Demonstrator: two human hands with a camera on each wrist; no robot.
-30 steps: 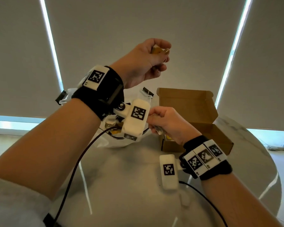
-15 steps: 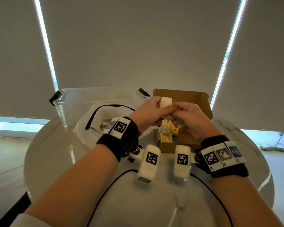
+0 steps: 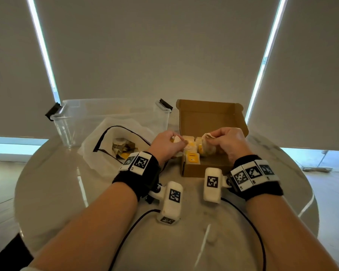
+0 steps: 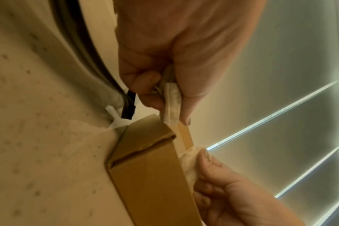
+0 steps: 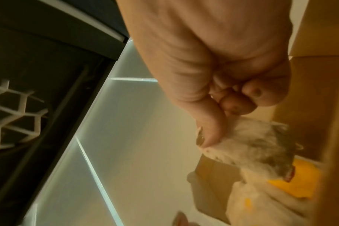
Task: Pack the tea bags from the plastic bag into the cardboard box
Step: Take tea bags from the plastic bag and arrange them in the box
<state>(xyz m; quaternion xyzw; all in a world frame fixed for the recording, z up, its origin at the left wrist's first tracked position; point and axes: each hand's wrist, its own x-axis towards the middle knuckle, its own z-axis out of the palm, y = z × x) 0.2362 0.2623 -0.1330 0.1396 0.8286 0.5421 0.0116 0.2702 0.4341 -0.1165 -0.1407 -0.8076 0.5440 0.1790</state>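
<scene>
Tea bags, white paper with yellow tags point(image 3: 192, 156), sit in open brown cardboard box point(image 3: 207, 116) on round pale table point(image 3: 53, 182); more lie in white plastic bag point(image 3: 123, 146) left of box. Left hand point(image 3: 165, 142) pinches one white tea bag point(image 4: 171, 102) over box's left edge. Right hand point(image 3: 226, 140) pinches second tea bag point(image 5: 248, 142) above box interior. Clear plastic bin point(image 3: 110, 114) behind bag

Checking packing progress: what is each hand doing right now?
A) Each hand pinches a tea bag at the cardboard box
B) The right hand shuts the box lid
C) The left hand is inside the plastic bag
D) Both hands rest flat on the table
A: the left hand and the right hand each pinch a tea bag at the open box.
</scene>
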